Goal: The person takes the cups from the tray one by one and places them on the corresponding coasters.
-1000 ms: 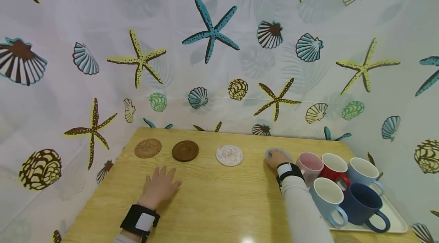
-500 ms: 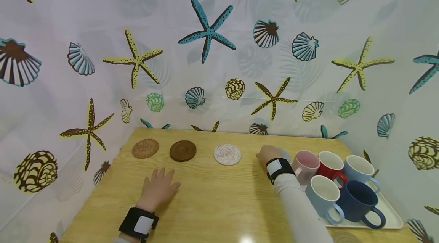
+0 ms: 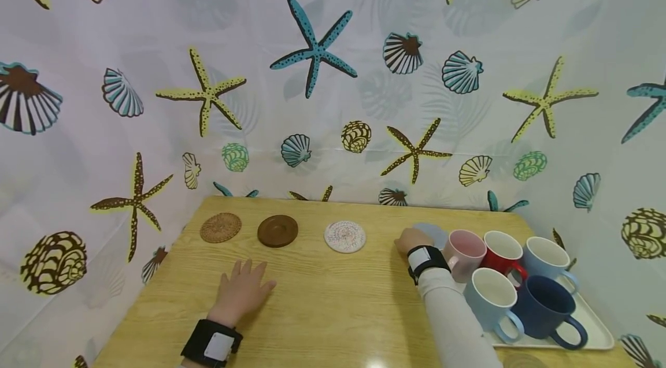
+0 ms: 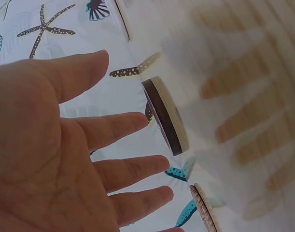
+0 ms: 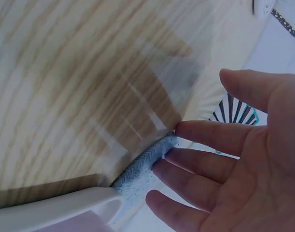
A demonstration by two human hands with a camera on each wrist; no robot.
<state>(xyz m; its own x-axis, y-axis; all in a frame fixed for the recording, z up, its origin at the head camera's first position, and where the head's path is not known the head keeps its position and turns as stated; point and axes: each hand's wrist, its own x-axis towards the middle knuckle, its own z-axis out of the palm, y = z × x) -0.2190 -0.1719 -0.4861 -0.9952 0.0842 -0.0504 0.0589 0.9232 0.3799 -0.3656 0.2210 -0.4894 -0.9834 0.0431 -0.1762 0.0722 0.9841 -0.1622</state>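
My right hand (image 3: pixel 411 241) is at the left side of a blue-grey round coaster (image 3: pixel 433 233), which lies just behind a pink mug (image 3: pixel 465 255). In the right wrist view, its fingertips are right at the rim of the knitted-looking coaster (image 5: pixel 147 159), fingers fairly straight and thumb apart. My left hand (image 3: pixel 240 294) is spread palm down over the wooden table, holding nothing. Beyond it lie a brown woven coaster (image 3: pixel 221 227) and a dark brown coaster (image 3: pixel 278 231). A white patterned coaster (image 3: pixel 345 237) sits between the dark brown and blue-grey ones.
A cream tray (image 3: pixel 598 327) at the right carries the pink mug, a red mug (image 3: pixel 496 258), two light blue mugs and a navy mug (image 3: pixel 541 310). Another round item (image 3: pixel 522 361) shows at the bottom edge. A shell-and-starfish cloth (image 3: pixel 322 114) hangs behind the table.
My right hand has shifted left off the blue-grey coaster's top, so more of the coaster shows, slightly nearer the pink mug. My left hand stays about where it was.
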